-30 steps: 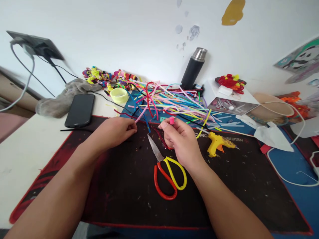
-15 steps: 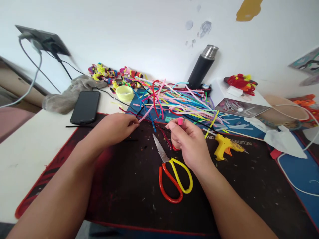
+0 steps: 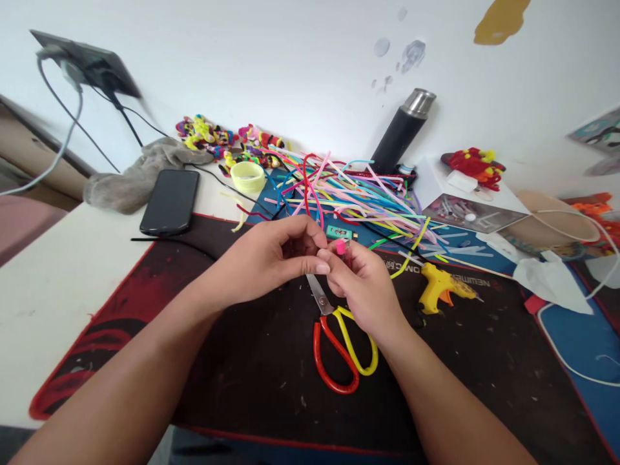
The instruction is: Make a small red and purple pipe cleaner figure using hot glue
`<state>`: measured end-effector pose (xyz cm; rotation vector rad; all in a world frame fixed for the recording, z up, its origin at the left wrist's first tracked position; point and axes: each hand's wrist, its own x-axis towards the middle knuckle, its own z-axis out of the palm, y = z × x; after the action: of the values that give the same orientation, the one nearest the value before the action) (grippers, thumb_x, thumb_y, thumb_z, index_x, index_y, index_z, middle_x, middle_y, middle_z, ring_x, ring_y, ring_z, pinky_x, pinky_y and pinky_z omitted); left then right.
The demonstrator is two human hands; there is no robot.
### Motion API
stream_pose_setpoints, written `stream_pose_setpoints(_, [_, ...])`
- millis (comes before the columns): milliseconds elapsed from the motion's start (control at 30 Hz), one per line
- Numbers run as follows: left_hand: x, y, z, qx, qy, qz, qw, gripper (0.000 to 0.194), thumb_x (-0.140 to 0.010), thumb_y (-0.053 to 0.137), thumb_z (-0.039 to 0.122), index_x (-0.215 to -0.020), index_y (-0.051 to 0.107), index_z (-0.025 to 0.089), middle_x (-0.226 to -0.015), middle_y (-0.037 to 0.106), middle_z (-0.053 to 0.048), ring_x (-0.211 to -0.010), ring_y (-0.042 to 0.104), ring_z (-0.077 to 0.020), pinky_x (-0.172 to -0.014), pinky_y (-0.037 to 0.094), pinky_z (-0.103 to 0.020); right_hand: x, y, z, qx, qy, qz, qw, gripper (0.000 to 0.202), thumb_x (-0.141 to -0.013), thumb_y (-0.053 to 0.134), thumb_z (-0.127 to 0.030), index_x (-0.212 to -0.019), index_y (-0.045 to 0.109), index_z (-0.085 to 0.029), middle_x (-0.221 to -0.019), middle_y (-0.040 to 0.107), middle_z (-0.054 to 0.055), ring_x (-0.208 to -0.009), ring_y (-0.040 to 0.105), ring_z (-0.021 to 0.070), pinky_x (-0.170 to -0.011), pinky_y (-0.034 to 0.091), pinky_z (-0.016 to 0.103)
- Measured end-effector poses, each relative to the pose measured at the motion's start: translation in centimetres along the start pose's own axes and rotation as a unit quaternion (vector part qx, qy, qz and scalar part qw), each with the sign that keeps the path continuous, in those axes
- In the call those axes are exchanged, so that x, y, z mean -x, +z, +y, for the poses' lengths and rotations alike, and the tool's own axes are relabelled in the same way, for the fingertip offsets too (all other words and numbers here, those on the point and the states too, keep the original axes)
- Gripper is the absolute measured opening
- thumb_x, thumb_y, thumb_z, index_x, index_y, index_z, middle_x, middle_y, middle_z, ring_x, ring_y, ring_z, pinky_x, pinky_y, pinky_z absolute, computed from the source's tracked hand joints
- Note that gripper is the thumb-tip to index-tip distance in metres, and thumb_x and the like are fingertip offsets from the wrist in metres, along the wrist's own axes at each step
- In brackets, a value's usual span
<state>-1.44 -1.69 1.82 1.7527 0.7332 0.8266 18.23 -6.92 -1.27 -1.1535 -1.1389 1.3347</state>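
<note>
My left hand point(image 3: 276, 261) is at the middle of the dark mat, its thumb and index finger pinched together against the fingertips of my right hand. Whatever the pinch holds is too small or hidden. My right hand point(image 3: 365, 274) is curled around a small pink-topped object point(image 3: 341, 247) with a bit of metal beside it, possibly a lighter; its lower part is covered by the fingers. Below both hands lie scissors point(image 3: 323, 303) with one red and one yellow handle. The scissors' tip is hidden behind my hands.
A pile of coloured pipe cleaners point(image 3: 349, 187) spreads behind my hands. A yellow glue gun point(image 3: 438, 287) lies to the right. At the left are a black phone point(image 3: 169, 201) and a grey cloth point(image 3: 130, 177). A black flask point(image 3: 402, 132) and a pale yellow bowl point(image 3: 247, 177) stand farther back.
My left hand has moved right, from the edge of the pipe cleaner pile to my right hand. The right hand keeps its hold on the pink-topped object. The view has shifted slightly.
</note>
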Motion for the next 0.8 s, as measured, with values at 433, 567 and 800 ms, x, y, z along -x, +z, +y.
stream_pose_setpoints(433, [-0.2, 0.1, 0.0, 0.172, -0.065, 0.012, 0.983, 0.039, -0.085, 0.099, 0.046, -0.077, 0.077, 0.015, -0.065, 0.070, 0.001, -0.056, 0.062, -0.0108, -0.052, 0.049, -0.019, 0.4, 0.4, -0.3, -0.030, 0.014, -0.065, 0.997, 0.052, -0.091, 0.085, -0.067, -0.084, 0.062, -0.022, -0.063, 0.043, -0.009, -0.053, 0.031, 0.0089, -0.048, 0.025, 0.026])
stream_pose_setpoints(567, [-0.4, 0.2, 0.0, 0.205, -0.077, 0.010, 0.976, 0.048, -0.080, 0.100, 0.055, -0.073, 0.074, 0.015, -0.062, 0.069, 0.001, -0.053, 0.060, -0.0095, -0.050, 0.048, -0.018, 0.3, 0.4, -0.1, -0.067, 0.020, -0.091, 0.993, 0.050, -0.091, 0.087, -0.066, -0.088, 0.066, -0.021, -0.060, 0.042, -0.011, -0.049, 0.030, 0.0077, -0.046, 0.023, 0.025])
stream_pose_setpoints(800, [-0.5, 0.8, 0.1, 0.210, -0.080, 0.019, 0.974, 0.048, -0.083, 0.097, 0.057, -0.075, 0.074, 0.015, -0.061, 0.065, 0.002, -0.053, 0.055, -0.0097, -0.051, 0.046, -0.020, 0.2, 0.7, 0.7, -0.161, 0.040, -0.114, 0.980, 0.044, -0.093, 0.089, -0.059, -0.088, 0.065, -0.022, -0.055, 0.037, -0.013, -0.045, 0.023, 0.0064, -0.045, 0.016, 0.025])
